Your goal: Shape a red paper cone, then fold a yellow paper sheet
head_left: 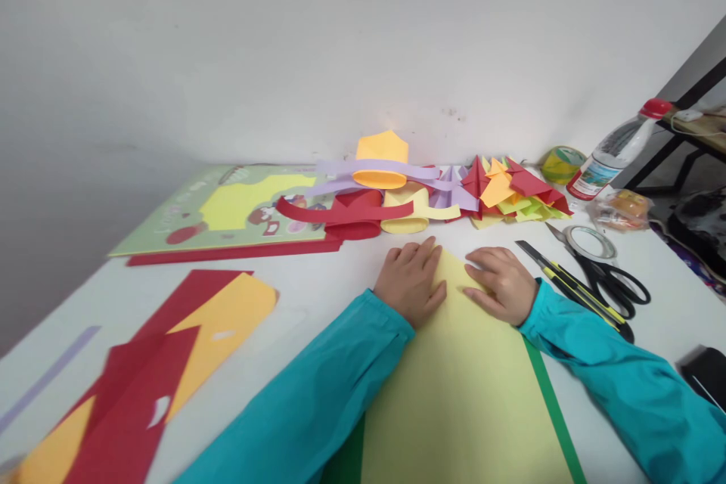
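Most of the space is filled by a white table (pixel 306 295), and a green sheet (pixel 550 401) is laid on it, mostly covered so only its side edges can be seen. Right on top of the green sheet, a pale yellow sheet (pixel 459 386) is laid, long axis lined up with those green edges. It's pointed straight away from the body, toward the wall; the far end looks kinda narrowed, but its exact outline is partly hidden by the hands. Left of the green sheet and further back, a decorated board (pixel 227 212) is parked, with cut red paper (pixel 164 386) scattered nearer. Beyond the green sheet, folded paper shapes (pixel 499 189) are piled up, and off to their right side a bottle (pixel 615 147) is tilted. At the green sheet's far end, the left hand (pixel 411 280) is rested palm down on the yellow, fingers nearly together; the right hand (pixel 502 283) is loosely curled, fingertips apart. Right of the green sheet, scissors (pixel 612 280) and a cutter (pixel 572 287) are left lying.
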Demonstrator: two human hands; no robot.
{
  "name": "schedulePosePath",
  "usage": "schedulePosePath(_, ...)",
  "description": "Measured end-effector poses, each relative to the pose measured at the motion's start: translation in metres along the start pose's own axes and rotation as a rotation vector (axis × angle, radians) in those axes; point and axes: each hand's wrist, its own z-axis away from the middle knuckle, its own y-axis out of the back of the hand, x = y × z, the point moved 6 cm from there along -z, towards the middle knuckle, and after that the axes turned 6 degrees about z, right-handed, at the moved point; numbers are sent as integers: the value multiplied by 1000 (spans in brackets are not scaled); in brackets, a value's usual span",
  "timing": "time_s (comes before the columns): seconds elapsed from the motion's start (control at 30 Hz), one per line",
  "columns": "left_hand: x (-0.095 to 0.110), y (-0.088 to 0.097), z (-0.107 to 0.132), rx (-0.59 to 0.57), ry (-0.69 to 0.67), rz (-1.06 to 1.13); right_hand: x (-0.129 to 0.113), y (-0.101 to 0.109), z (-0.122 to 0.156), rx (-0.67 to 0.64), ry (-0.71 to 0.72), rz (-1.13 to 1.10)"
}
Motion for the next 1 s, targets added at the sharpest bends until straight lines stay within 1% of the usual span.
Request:
schedulePosePath(0.17,-1,1,0,19,10,21,0,1,0,9,3,0)
schedulePosePath(0.53,-2,0,-1,-6,13,6,0,1,-1,9,9,4)
schedulePosePath(0.73,-3,0,-2,-11,39,-2,0,1,-1,19,4,-1)
schedulePosePath(0.87,-4,-2,-3,-24,58,19,-1,1,-1,25,11,-3)
schedulePosePath(1.0,-5,-2,-4,-22,49,59,-1,2,-2,41,19,-1)
